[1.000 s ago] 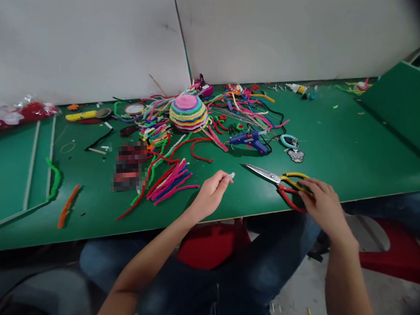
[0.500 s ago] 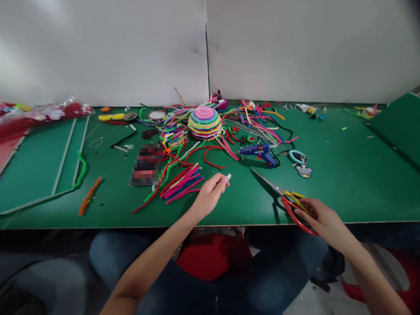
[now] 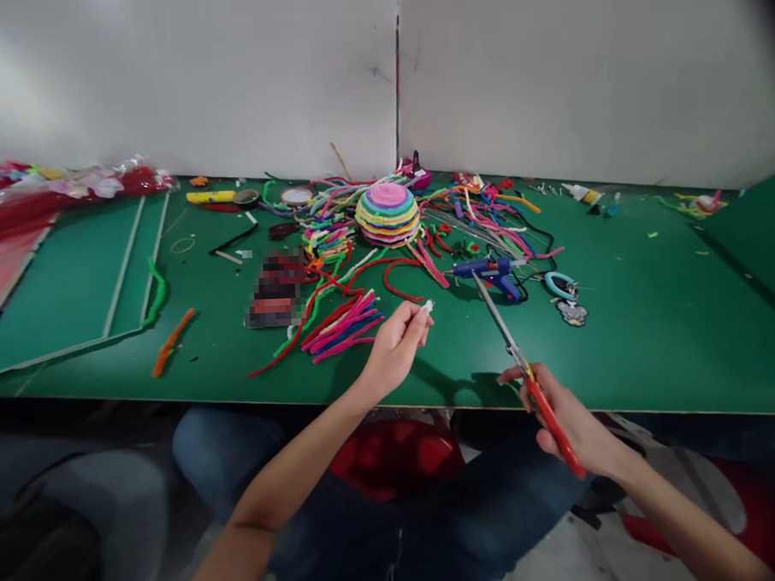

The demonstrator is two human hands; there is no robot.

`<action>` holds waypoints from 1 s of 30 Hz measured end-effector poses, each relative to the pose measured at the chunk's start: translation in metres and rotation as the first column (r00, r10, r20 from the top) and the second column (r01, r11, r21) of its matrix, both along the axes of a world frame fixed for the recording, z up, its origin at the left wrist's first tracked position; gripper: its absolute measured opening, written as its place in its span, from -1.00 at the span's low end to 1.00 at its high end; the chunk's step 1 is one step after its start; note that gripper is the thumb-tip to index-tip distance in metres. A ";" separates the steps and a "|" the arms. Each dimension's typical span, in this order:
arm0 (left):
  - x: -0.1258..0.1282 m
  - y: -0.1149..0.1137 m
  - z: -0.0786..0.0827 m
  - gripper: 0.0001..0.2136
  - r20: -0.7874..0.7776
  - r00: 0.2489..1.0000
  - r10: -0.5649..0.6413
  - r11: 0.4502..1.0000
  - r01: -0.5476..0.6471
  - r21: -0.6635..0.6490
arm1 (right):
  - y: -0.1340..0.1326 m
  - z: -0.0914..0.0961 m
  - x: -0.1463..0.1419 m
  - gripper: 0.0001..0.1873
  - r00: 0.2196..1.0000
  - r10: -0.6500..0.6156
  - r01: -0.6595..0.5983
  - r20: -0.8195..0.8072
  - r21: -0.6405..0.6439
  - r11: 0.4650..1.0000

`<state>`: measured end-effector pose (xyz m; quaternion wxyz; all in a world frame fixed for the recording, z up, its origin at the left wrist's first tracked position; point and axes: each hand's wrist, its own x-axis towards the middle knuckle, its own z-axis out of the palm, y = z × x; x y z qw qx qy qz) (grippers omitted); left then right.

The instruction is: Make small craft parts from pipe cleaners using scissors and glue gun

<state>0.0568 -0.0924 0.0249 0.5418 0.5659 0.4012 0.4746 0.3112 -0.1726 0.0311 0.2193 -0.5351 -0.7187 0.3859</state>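
— How far along, left to right?
— One orange stem point(image 3: 173, 343), loose; several pink stems point(image 3: 347, 322), seemingly unused; one dome point(image 3: 388, 215), seemingly wound already.
— And held?
— In left fingers point(image 3: 416, 330), over the surface point(image 3: 652, 339): one white bit point(image 3: 428, 306), pinched. In right fingers point(image 3: 548, 378): one pair of scissors point(image 3: 513, 348), apart from the bit, probably not cutting yet.

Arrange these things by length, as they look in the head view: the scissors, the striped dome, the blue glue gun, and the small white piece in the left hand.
1. Scissors, clearly longest.
2. Striped dome and blue glue gun: too alike to rank.
3. Small white piece, shortest, partly hidden by the left hand.
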 end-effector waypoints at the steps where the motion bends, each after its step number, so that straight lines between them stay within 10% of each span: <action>1: 0.000 -0.001 0.001 -0.75 0.004 1.000 0.016 1.000 -0.016 0.010 | 0.001 0.001 0.000 -0.29 0.997 0.022 -0.021 0.076 -0.009 1.000; 6: 0.000 -0.004 0.003 -0.73 -0.019 0.999 0.029 1.000 -0.029 0.001 | 0.002 -0.004 -0.001 -0.16 0.955 0.069 -0.065 0.288 -0.023 0.998; 30: -0.007 0.003 -0.014 -0.73 0.022 0.998 -0.054 0.996 0.055 -0.076 | 0.016 -0.007 -0.018 -0.42 0.967 0.106 -0.136 0.233 0.116 0.984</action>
